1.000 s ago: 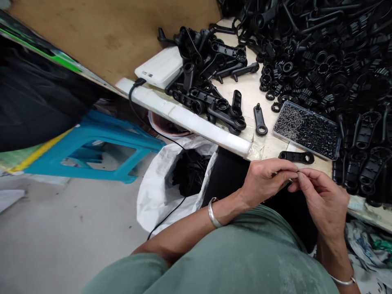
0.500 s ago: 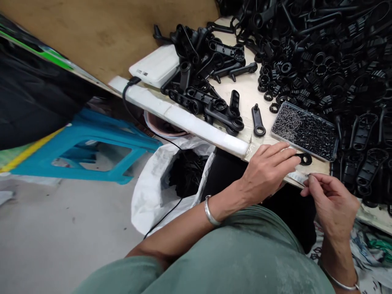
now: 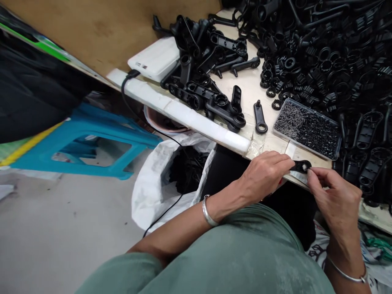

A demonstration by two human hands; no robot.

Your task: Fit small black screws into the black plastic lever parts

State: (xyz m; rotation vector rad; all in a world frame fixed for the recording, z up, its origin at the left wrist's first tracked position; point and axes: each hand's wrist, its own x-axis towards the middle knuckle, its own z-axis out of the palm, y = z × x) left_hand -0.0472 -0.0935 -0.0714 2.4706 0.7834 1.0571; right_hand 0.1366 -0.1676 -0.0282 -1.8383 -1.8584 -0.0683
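Observation:
My left hand (image 3: pixel 266 173) is closed on a black plastic arm part (image 3: pixel 302 166) at the table's front edge. The part's ring end sticks out to the right of my fingers. My right hand (image 3: pixel 337 196) is closed in a pinch, with thumb and forefinger at the rim of that ring. Whatever lies between those fingertips is too small to make out. Just behind both hands sits a clear box (image 3: pixel 308 128) of tiny grey and black pieces. A single black arm part (image 3: pixel 260 117) lies to the box's left.
Black arm parts (image 3: pixel 211 96) are heaped at the left, beside a white power bank (image 3: pixel 154 59) with a cable. A large pile of black rings and handles (image 3: pixel 330 57) covers the right. Below the white-padded edge (image 3: pixel 183 114) are a white sack (image 3: pixel 147 196) and a blue stool (image 3: pixel 76 143).
My left hand has drawn the arm part slightly nearer the table edge. My right hand has risen a little, bringing its pinched fingertips to the part's ring.

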